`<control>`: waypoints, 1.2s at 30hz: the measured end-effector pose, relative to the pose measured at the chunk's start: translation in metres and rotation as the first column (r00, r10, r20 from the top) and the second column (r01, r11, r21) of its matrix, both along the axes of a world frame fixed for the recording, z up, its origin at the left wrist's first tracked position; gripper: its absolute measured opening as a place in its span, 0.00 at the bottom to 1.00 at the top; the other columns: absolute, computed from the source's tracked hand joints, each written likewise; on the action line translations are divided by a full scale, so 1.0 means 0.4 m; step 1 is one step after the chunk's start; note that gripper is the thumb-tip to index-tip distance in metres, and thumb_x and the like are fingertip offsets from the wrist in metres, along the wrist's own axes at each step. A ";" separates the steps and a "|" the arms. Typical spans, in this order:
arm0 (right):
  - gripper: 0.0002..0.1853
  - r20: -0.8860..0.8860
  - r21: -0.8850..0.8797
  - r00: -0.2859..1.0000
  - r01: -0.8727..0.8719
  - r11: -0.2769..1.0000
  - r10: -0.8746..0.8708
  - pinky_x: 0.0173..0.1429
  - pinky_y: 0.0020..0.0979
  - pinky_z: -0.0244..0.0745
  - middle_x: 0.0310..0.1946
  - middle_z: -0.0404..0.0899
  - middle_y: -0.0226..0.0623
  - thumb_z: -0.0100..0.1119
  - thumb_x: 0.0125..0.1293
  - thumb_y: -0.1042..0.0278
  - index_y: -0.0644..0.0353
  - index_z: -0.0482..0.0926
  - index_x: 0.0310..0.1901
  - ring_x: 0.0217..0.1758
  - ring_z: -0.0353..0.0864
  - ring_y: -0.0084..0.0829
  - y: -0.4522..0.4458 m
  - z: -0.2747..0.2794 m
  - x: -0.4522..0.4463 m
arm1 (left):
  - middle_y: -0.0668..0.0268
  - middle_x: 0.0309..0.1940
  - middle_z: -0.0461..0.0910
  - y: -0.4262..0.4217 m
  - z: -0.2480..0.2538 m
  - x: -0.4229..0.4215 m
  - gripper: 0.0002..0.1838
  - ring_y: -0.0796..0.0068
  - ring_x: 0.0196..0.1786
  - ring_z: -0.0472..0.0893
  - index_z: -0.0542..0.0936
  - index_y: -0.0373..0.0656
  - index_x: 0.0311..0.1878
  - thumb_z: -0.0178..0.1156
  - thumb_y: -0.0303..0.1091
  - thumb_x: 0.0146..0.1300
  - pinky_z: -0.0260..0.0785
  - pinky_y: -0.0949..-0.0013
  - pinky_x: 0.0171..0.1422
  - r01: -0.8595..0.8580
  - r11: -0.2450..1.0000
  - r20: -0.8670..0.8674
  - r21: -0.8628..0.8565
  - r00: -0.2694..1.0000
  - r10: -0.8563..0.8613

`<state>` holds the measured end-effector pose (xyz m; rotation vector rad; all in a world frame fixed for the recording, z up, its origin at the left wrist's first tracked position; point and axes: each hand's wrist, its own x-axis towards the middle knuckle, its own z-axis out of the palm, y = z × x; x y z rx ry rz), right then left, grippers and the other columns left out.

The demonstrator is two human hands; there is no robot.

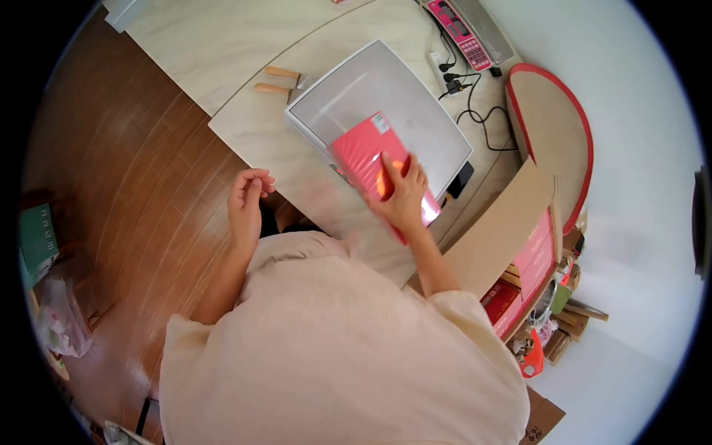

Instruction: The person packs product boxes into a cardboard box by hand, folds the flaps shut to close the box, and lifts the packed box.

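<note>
My right hand point(404, 194) grips a red, shiny plastic-wrapped package point(363, 152) from above, its fingers spread over the top face. A small white label shows at the package's far end. The package overlaps the near edge of a scale's flat metal platform point(386, 89); whether it rests there or is held just above, I cannot tell. My left hand point(248, 194) hangs off the table's edge over the floor, fingers curled in toward the thumb, with nothing visible in it.
Two wooden-handled tools point(278, 80) lie left of the platform. A pink keypad display point(467, 37) stands behind, near a power strip point(445, 70) and black cables. At right are an open cardboard box point(493, 230) with red boxes inside and a red-rimmed board point(556, 133) by the wall.
</note>
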<state>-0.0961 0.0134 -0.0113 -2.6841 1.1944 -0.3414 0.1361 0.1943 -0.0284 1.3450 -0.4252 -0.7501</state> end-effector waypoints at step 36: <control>0.27 0.372 0.829 -0.016 -0.445 0.340 -0.928 0.59 0.34 0.70 0.55 0.76 0.40 0.50 0.67 0.51 0.58 0.70 0.63 0.55 0.75 0.30 0.211 0.106 0.074 | 0.57 0.63 0.61 -0.193 0.147 0.022 0.49 0.65 0.61 0.70 0.48 0.37 0.71 0.68 0.46 0.57 0.68 0.65 0.61 0.841 0.541 -0.305 -0.004 0.515 -0.801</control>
